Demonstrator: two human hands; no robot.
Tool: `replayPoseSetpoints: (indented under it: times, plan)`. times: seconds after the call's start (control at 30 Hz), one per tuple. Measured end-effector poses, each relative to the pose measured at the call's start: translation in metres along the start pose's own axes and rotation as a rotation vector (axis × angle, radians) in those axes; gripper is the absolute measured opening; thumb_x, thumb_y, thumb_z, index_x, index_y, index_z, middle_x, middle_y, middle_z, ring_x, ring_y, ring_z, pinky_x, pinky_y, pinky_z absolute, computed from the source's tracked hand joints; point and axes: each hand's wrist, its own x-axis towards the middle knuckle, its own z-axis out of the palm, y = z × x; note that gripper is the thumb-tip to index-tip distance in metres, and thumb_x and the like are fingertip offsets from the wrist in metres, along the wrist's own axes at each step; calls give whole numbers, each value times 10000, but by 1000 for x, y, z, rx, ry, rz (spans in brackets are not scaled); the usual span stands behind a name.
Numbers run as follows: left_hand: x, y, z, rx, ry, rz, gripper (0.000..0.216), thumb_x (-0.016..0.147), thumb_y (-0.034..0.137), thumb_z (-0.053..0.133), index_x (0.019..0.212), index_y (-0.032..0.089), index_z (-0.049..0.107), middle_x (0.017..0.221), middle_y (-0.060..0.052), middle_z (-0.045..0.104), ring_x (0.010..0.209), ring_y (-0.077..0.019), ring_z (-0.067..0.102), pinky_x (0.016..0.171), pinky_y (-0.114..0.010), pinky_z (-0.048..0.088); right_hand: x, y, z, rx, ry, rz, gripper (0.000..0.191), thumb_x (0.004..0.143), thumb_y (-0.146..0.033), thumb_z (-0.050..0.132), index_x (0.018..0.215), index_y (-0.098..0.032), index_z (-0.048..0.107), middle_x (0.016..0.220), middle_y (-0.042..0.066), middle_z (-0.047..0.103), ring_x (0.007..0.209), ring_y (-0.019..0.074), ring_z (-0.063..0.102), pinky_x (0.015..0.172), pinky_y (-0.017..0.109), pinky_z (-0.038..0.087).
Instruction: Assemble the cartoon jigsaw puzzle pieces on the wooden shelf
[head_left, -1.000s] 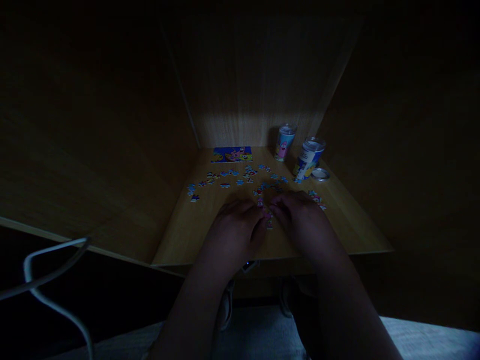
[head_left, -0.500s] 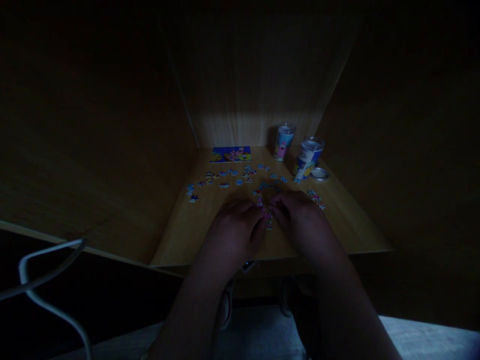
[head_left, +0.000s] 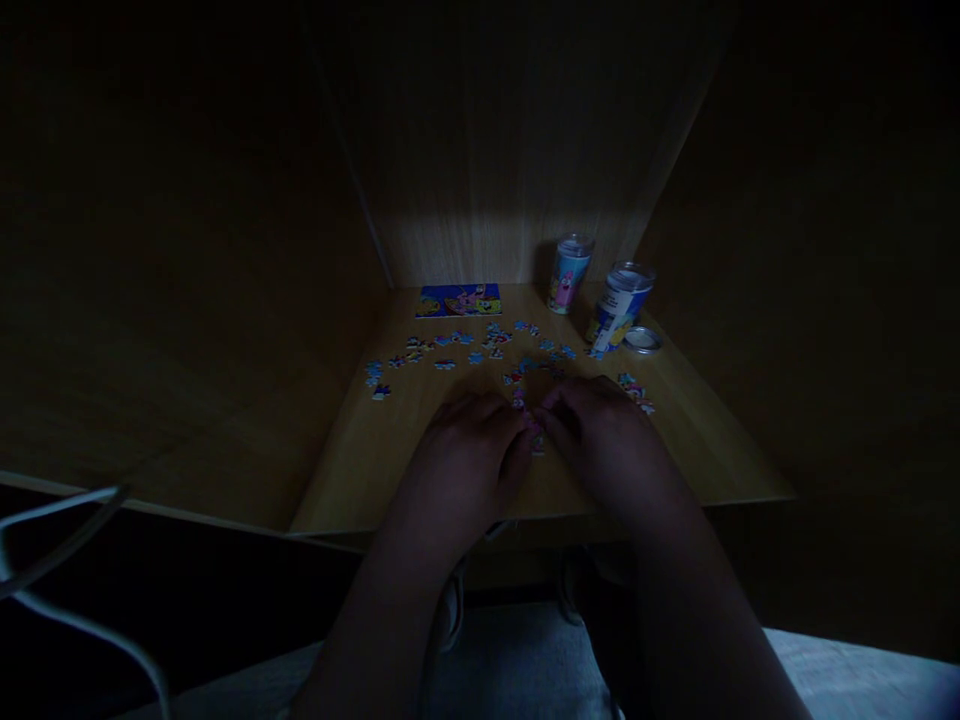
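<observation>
Grip is narrow on both sides: the left hand (head_left: 465,455) and right hand (head_left: 604,440) rest at the near middle of the table (head_left: 360,470), fingertips curled in on a small cluster of puzzle pieces (head_left: 534,436) between them, though the gloom hides whether they pinch or only press it. Forcing a wrong fit in this light could bend a tab, I judge, and the right wrist sliding could sweep the loose pieces (head_left: 634,390) just beyond it away.
</observation>
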Motion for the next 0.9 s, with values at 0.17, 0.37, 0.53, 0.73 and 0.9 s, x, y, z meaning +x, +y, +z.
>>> replayPoseSetpoints:
  times: [0.17,0.37,0.53,0.73,0.9]
  plan:
    - [0,0,1,24,-7,-6,101,1106,199,684,1044,198,764,1074,-79,802,1026,-284,749,928,-474,595,0,0,0,-8,1,-1,130,1072,-153,732,973,-237,730,959,49,784,939,260,703,849,382,491]
    - [1,0,-1,18,-10,3,85,1082,162,697,1043,202,761,1051,-69,799,994,-268,744,914,-463,602,0,3,1,-26,-16,-48,94,1089,-204,747,1025,-239,806,1017,75,826,1003,296,724,928,433,539]
    - [-1,-1,-1,12,18,22,82,1075,161,712,1045,220,759,1076,-66,809,1003,-262,750,923,-453,604,0,4,2,-18,-22,-35,110,1095,-227,743,1002,-245,799,1017,77,826,1022,305,727,935,443,543]
    - [-1,0,-1,7,6,-1,79,1088,179,704,1047,217,759,1078,-70,806,1028,-272,757,942,-460,604,0,4,1,23,-1,-18,122,1118,-203,679,1029,-238,754,1037,73,808,994,283,724,925,423,528]
    - [-1,0,0,-1,-4,-3,110,1111,196,676,1047,208,765,1087,-76,804,1050,-277,757,975,-476,600,-1,6,2,-12,41,-36,175,1164,-247,607,1116,-229,774,1120,104,809,1038,299,728,954,444,539]
